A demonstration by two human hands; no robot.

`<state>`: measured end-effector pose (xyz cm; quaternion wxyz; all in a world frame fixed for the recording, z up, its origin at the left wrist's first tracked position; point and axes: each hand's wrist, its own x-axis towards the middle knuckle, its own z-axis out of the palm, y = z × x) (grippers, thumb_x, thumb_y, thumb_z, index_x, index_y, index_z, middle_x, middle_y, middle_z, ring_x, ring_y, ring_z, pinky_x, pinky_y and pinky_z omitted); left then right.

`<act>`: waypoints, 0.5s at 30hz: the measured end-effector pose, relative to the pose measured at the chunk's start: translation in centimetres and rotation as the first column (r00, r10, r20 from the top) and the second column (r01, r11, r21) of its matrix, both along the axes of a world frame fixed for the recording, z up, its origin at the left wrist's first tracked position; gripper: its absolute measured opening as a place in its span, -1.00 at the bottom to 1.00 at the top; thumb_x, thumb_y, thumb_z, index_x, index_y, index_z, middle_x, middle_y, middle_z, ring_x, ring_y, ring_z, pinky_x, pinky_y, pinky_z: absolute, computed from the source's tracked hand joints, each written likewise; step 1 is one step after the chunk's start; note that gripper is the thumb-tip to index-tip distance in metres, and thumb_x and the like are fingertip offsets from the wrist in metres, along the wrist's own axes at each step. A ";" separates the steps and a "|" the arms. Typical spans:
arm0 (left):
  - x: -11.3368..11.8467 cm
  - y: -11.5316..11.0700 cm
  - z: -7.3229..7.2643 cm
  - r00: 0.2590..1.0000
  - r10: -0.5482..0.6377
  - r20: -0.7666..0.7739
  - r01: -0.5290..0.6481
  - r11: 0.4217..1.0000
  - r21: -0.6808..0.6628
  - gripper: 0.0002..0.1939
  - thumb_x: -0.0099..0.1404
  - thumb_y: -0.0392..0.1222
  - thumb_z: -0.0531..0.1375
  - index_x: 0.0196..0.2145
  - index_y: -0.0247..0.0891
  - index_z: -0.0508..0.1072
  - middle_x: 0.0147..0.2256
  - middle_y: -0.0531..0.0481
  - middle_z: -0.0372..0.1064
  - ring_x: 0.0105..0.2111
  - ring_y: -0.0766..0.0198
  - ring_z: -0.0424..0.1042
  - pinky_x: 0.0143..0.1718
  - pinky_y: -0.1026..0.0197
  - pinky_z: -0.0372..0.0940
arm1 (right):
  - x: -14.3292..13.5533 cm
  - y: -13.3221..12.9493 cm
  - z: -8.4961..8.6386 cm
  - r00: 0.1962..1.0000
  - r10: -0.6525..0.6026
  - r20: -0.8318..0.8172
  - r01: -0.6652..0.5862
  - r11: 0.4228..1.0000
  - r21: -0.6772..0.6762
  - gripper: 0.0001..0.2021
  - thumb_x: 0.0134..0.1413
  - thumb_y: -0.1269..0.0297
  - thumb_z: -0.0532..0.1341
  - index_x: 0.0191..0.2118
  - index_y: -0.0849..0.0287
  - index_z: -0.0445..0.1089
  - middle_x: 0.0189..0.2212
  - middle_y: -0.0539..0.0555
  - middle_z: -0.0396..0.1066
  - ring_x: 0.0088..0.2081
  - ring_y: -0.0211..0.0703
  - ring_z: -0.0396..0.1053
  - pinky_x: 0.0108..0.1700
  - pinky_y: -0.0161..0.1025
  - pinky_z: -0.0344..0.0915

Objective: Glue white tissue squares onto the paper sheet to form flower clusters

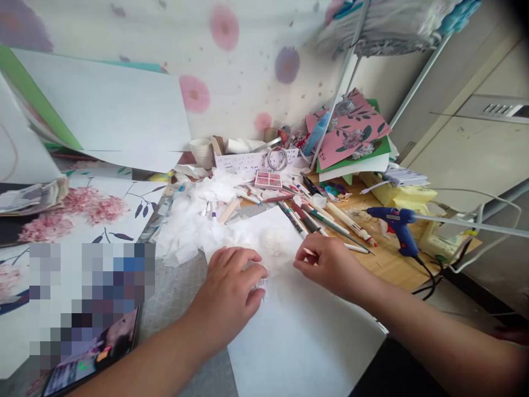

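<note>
A sheet of white paper [297,331] lies in front of me, with a soft, off-white fluffy tuft [275,241] on its upper part. Left of the tuft is my left hand [235,281], its fingers curled over the sheet. Between its thumb and forefinger shows a small whitish bit, too unclear to name. My right hand [330,264] is closed in a pinch just right of the tuft; whatever is in its fingertips is hidden. Behind my left hand, a heap of white torn tissue or cotton [182,226] spreads over the table.
Pens and brushes [318,218] lie behind my right hand, with a blue glue gun [394,223] and its cord farther right. A pink palette [268,180] and a paper cup [201,153] stand at the back. A phone [99,358] lies by my left forearm.
</note>
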<state>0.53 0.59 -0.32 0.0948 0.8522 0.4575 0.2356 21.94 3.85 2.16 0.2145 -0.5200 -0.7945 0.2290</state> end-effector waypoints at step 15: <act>-0.1 0.4 -0.2 0.997 -0.022 -0.075 0.025 0.999 0.039 -0.84 0.13 -0.34 0.18 -0.29 -0.19 0.43 -0.13 -0.06 0.29 -0.10 0.05 0.25 -0.05 -0.10 0.12 | 2.7 -1.3 1.3 0.877 -0.040 -0.479 0.014 0.998 -0.059 -0.62 0.26 0.10 -0.02 -0.36 0.13 0.47 -0.45 0.01 0.32 -0.39 -0.29 0.26 -0.33 -0.32 0.18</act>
